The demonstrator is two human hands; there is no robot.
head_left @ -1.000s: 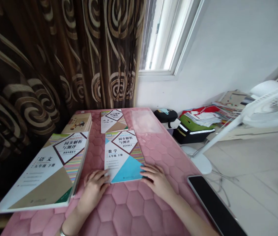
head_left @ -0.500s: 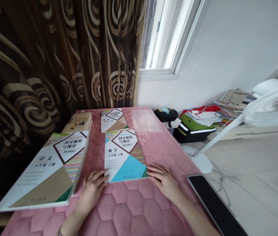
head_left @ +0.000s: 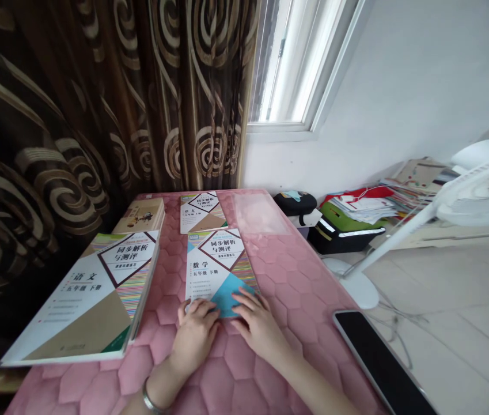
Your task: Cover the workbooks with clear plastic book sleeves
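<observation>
Head view: one blue-and-white workbook (head_left: 218,265), cover up, closed, lying flat near the middle of a pink quilted table cover (head_left: 222,377); both hands are at its near end. Left hand (head_left: 196,334): back upward, fingers loosely bent and unclenched, tips resting on the cover by the near left corner; a metal bracelet (head_left: 149,399) circles the wrist. Right hand (head_left: 257,323): palm down, fingers spread and released, tips lying on the blue part of the cover near the near edge; the two hands are close together, a narrow strip of cover showing between them. Whether either thumb presses the book's edge, one cannot tell. To the left, well apart from the hands: one large white-and-brown workbook (head_left: 93,300), atop at least one other book; beyond it, a tan book stack (head_left: 143,214). Just beyond the blue-and-white workbook: one small white-and-brown workbook (head_left: 203,212), and to its right a clear plastic sheet (head_left: 258,213). At the right edge of the table cover: one flat black-screened device (head_left: 378,360), set aslant. On the floor to the right: a white fan (head_left: 477,184), with a black bin (head_left: 343,239) behind. At the far side: a brown swirl-patterned curtain (head_left: 140,92) beside a window (head_left: 287,63).
</observation>
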